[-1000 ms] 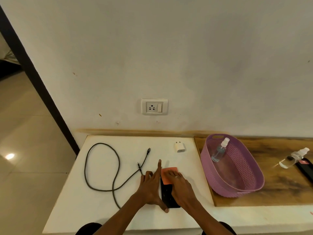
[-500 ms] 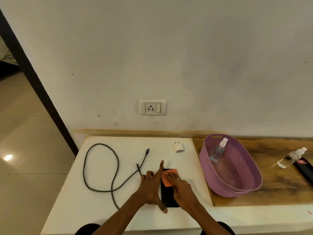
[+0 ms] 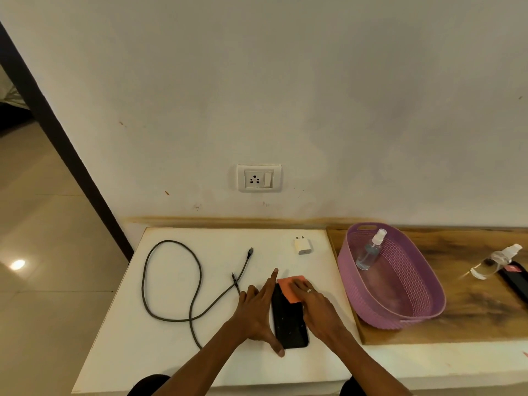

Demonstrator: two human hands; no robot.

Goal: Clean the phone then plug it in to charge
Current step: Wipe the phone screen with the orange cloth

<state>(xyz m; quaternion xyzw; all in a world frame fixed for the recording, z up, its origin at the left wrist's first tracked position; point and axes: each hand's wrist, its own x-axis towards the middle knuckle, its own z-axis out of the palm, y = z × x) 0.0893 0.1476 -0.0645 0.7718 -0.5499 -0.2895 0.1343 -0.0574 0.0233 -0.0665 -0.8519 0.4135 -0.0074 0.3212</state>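
Two hands are laid on the black phone (image 3: pixel 290 324) flat on the white worktop (image 3: pixel 171 352): the left hand (image 3: pixel 257 312) is splayed along its edge, while an orange cloth (image 3: pixel 290 287) is pressed under the right hand's (image 3: pixel 317 307) flat fingers (image 3: pixel 300 287).

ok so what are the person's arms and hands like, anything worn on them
Both forearms are bare as far as the frame shows, with no sleeves, watch or gloves. The left hand wears nothing. The right hand has one plain silver-coloured ring on one of its fingers. No markings or bands are visible on either arm.
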